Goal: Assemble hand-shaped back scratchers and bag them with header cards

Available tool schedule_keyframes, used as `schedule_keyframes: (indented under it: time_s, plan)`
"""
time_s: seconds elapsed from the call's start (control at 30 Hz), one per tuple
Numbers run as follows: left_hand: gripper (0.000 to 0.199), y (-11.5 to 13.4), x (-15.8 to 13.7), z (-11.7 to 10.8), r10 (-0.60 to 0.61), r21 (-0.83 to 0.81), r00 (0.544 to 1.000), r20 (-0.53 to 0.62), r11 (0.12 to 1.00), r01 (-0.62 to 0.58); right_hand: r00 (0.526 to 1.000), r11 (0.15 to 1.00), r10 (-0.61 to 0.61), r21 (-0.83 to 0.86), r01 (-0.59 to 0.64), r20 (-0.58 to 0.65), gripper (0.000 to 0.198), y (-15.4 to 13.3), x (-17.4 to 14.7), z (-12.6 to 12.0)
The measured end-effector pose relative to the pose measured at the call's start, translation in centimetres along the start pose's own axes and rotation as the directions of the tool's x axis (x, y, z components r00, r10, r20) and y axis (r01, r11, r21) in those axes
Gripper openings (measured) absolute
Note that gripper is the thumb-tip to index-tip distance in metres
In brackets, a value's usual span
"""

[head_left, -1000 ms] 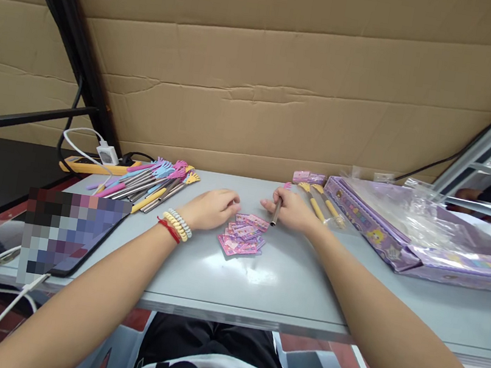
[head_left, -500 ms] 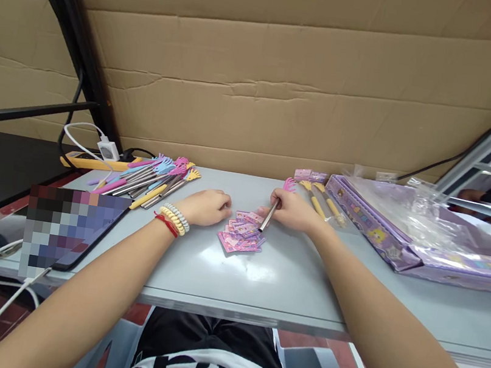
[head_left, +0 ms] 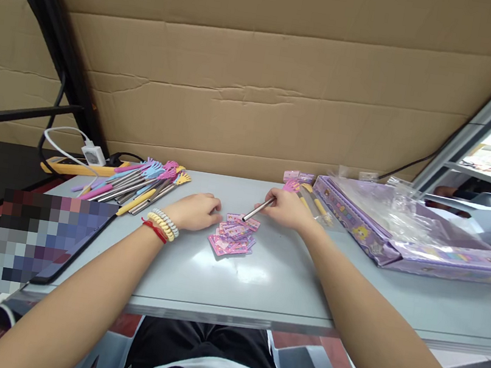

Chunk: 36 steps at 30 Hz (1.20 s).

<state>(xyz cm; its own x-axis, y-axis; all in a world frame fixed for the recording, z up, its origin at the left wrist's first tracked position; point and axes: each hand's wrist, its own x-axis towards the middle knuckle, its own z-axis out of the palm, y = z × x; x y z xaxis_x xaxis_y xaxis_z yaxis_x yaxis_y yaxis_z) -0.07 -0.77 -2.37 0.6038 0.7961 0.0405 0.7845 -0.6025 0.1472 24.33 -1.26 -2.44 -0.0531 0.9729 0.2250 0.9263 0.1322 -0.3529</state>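
Observation:
My right hand [head_left: 290, 208] is closed around a back scratcher with a pink hand-shaped head [head_left: 291, 185]. Its metal rod [head_left: 257, 209] points left and down over a loose pile of pink printed cards [head_left: 233, 236]. To the left of the cards, my left hand [head_left: 196, 210] rests low over the table, fingers loosely bent and thumb apart, with nothing visible in it. Beyond that hand lies a heap of back scratchers [head_left: 144, 184] with pink, blue and yellow heads. Two yellow back scratchers [head_left: 316, 204], in clear wrapping, lie just past my right hand.
A purple printed box [head_left: 384, 242] with clear plastic bags [head_left: 411, 218] on it stands at the right. More pink cards [head_left: 298, 178] lie at the back. At the left are a tablet [head_left: 74, 244], a white charger [head_left: 93, 153] and cables. A cardboard wall [head_left: 249, 98] closes off the back.
The rod in my right hand has swung from pointing steeply down toward me to pointing more to the left. The view has shifted slightly; my left hand stays beside the cards.

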Motion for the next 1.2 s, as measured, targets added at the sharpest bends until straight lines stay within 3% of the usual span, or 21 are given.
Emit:
schedule_keyframes:
  time_s: [0.3,0.5,0.6,0.67,0.73,0.87,1.0,1.2]
  plan:
    - [0.041,0.1,-0.1,-0.2,-0.010,0.015,1.000,0.018,1.000,0.010,0.999,0.999,0.004,0.031,-0.005,0.044,0.035,0.0,-0.3,0.1]
    - [0.043,0.1,-0.1,-0.2,-0.006,0.007,1.000,0.028,1.000,0.006,0.990,0.998,-0.063,0.040,0.058,0.124,0.034,0.4,0.0,0.5]
    - [0.044,0.1,-0.1,-0.2,-0.005,0.008,1.000,0.030,1.000,0.005,0.996,0.997,-0.062,0.041,0.060,0.058,0.033,0.8,0.1,0.3]
    - [0.044,0.0,-0.1,-0.2,-0.001,0.012,1.000,0.030,1.000,0.001,0.995,0.998,-0.053,0.021,0.055,-0.082,0.034,1.2,0.2,0.0]
    - [0.045,0.0,-0.2,-0.2,0.004,0.018,1.000,0.031,1.000,-0.004,0.963,0.999,-0.032,0.005,0.035,-0.269,0.036,1.8,0.3,-0.4]
    - [0.045,0.0,-0.2,-0.2,0.006,0.020,0.999,0.035,1.000,-0.006,0.826,0.994,0.109,0.066,-0.087,-0.552,0.043,3.6,0.8,-1.5]
    - [0.045,0.1,-0.2,-0.3,0.002,0.019,0.999,0.039,1.000,-0.003,0.726,0.957,0.288,0.173,-0.232,-0.624,0.046,5.4,1.0,-2.0]
    - [0.047,0.0,-0.2,-0.3,-0.002,0.018,0.999,0.054,1.000,0.001,0.699,0.921,0.390,0.262,-0.289,-0.600,0.038,6.5,1.1,-1.8]
